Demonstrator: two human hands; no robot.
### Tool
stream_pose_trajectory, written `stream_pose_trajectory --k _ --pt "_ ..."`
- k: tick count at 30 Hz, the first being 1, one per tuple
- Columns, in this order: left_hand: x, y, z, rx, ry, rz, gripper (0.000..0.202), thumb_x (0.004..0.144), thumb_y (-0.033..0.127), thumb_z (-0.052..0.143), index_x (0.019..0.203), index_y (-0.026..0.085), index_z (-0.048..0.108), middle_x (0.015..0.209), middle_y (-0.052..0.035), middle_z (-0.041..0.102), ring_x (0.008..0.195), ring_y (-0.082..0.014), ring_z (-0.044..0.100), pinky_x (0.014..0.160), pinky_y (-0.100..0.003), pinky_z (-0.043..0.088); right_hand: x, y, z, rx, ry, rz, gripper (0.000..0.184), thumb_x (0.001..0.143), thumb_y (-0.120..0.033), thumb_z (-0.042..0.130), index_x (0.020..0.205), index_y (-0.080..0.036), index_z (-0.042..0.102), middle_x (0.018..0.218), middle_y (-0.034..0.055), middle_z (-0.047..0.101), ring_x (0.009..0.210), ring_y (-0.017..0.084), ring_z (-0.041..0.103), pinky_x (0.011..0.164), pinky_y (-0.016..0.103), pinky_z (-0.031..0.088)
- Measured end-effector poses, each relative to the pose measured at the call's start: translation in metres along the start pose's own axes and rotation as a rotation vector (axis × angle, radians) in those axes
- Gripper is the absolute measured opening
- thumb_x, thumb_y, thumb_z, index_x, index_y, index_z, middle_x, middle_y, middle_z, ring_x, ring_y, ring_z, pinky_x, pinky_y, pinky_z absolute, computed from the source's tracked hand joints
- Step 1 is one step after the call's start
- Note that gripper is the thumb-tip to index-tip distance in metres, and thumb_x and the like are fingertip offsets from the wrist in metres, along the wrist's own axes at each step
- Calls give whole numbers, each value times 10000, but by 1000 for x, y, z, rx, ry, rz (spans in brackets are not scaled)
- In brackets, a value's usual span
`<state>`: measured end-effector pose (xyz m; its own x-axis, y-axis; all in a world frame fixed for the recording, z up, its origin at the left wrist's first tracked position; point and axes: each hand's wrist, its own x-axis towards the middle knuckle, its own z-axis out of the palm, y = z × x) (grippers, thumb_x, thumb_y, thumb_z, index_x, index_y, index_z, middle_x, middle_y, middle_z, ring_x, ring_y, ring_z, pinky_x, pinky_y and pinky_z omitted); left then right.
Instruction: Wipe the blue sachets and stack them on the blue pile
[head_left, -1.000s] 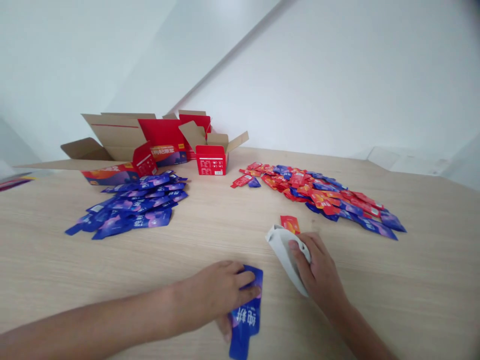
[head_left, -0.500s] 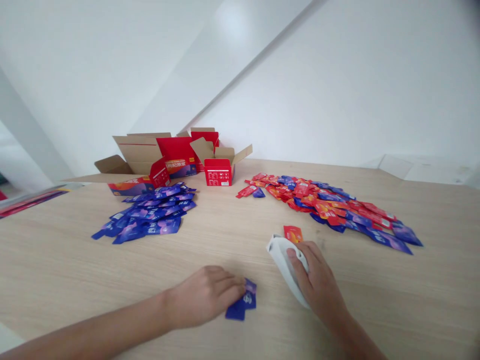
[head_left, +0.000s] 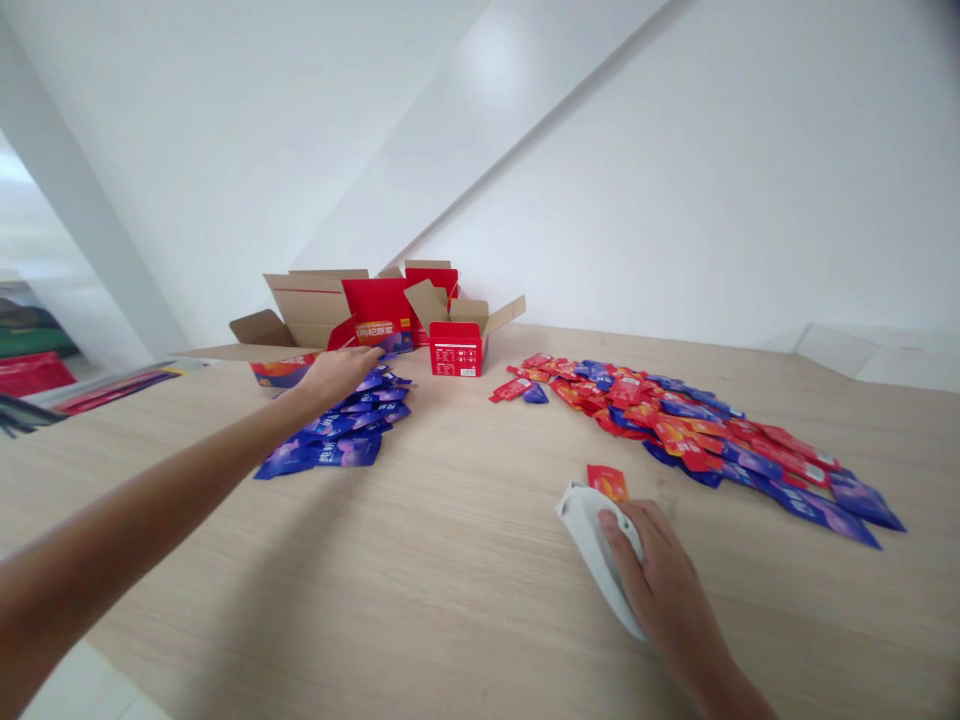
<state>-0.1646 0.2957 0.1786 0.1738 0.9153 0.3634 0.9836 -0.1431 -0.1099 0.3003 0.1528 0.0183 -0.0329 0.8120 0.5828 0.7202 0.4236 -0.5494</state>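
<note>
My left hand (head_left: pixel 341 375) is stretched over the far part of a pile of blue-purple sachets (head_left: pixel 349 425), fingers together. A bit of blue sachet (head_left: pixel 388 355) shows at its fingertips. My right hand (head_left: pixel 660 565) is closed round a white, curved, elongated object (head_left: pixel 592 545), whose exact kind I cannot make out. An orange-red sachet (head_left: pixel 607 482) sticks out just beyond that object and my fingers; whether it is gripped too is hidden.
Open red cardboard boxes (head_left: pixel 456 350) with raised flaps stand at the back, left of centre. A long mixed heap of red and blue sachets (head_left: pixel 675 420) spreads along the right. Flat printed sheets (head_left: pixel 112 392) lie at the left edge.
My left hand has moved from the table's front middle, where it held blue sachets, up and left to the blue pile. My right hand still grips the white object. The view has shifted slightly.
</note>
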Motion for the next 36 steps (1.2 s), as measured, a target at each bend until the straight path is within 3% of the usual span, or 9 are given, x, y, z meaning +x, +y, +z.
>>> stream_pose_trajectory --k 7,10,13,18,22,25,27,30,36 --pt "30 -32 46 76 -89 -168 375 986 400 657 1286 178 620 1282 -101 643 1094 -243 662 921 -460 584 -4 7 6 -5 -30 10 384 1060 -553 423 1100 -237 638 1099 96 680 1032 275 681 916 442 553" --pt "27 -31 62 85 -91 -145 379 986 392 660 1300 185 615 1287 -100 641 1098 -244 663 921 -457 585 -6 6 6 4 -61 22 384 1062 -552 417 1128 -237 628 1125 101 675 1056 281 677 943 457 542" --pt "16 -18 66 83 -42 -54 378 986 387 661 1300 183 615 1287 -100 642 1100 -244 663 926 -461 585 -6 4 5 15 -79 19 373 1067 -536 414 1148 -236 621 1134 102 674 1072 280 675 963 459 538" --pt "-36 42 57 35 63 257 242 1043 347 558 1156 168 677 1179 -93 704 1105 -234 670 963 -426 552 -7 -1 4 13 -78 -18 333 1074 -488 428 1163 -237 628 1169 107 676 1103 269 671 963 424 540" --pt "-97 109 52 -41 108 554 309 1082 370 454 987 201 694 930 -49 729 884 -181 687 803 -317 531 -6 -12 -1 24 -197 -106 286 1083 -421 441 1159 -239 649 1148 88 677 1063 230 673 914 364 534" --pt "-123 151 56 -110 147 734 312 1073 343 470 856 214 653 760 -9 669 707 -156 634 669 -298 477 -7 -26 -5 34 -337 -210 243 1069 -364 476 1122 -234 674 1084 63 680 982 199 671 861 329 518" --pt "-122 172 61 -160 180 810 322 1071 318 469 807 214 620 709 6 636 643 -145 602 620 -296 443 -10 -36 -6 30 -399 -283 201 1035 -341 534 1085 -231 695 1046 47 686 943 189 664 826 313 504" --pt "-98 202 74 -222 212 846 340 1077 305 439 792 210 597 692 13 618 616 -135 589 593 -291 426 -16 -48 -3 25 -446 -369 151 963 -339 631 1037 -241 719 993 15 697 886 170 657 781 293 484" --pt "-31 264 112 -257 204 688 236 1047 300 511 881 177 625 787 8 635 701 -136 618 673 -286 515 -32 -54 13 47 -505 -477 190 918 -404 663 1023 -258 724 980 -27 713 844 139 653 703 272 447"
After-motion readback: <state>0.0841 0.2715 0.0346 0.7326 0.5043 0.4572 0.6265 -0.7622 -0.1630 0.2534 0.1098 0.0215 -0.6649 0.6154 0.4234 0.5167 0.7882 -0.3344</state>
